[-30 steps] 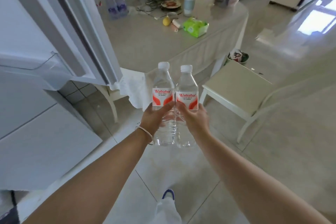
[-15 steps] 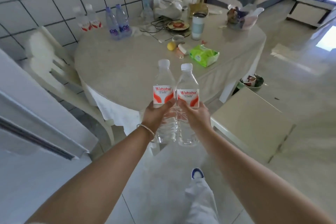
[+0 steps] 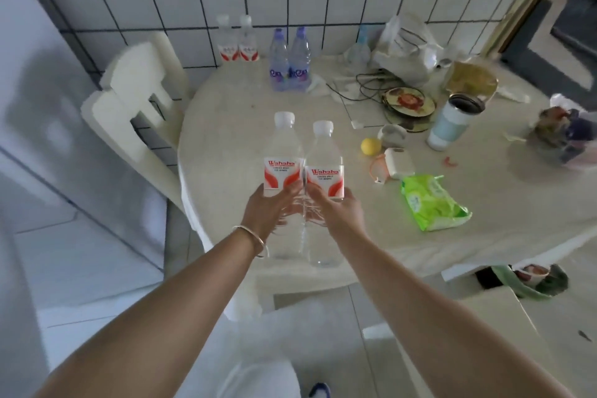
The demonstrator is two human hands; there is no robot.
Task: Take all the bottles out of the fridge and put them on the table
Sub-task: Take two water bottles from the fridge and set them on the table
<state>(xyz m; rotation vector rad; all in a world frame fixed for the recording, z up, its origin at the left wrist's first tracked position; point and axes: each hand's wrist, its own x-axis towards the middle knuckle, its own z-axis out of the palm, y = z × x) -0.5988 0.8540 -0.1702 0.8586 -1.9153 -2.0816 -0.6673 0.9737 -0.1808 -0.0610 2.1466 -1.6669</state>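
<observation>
I am holding one bottle in left hand, another in right hand, fingers wrapped; advise lowering both upright onto desk near edge.

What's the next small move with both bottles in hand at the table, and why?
Probably carry both forward and set them down on the bare patch of table ahead. The left hand grips one red-label bottle and the right hand the other, both upright and side by side over the near edge. Four bottles already stand at the back by the wall, so that open patch looks free.
</observation>
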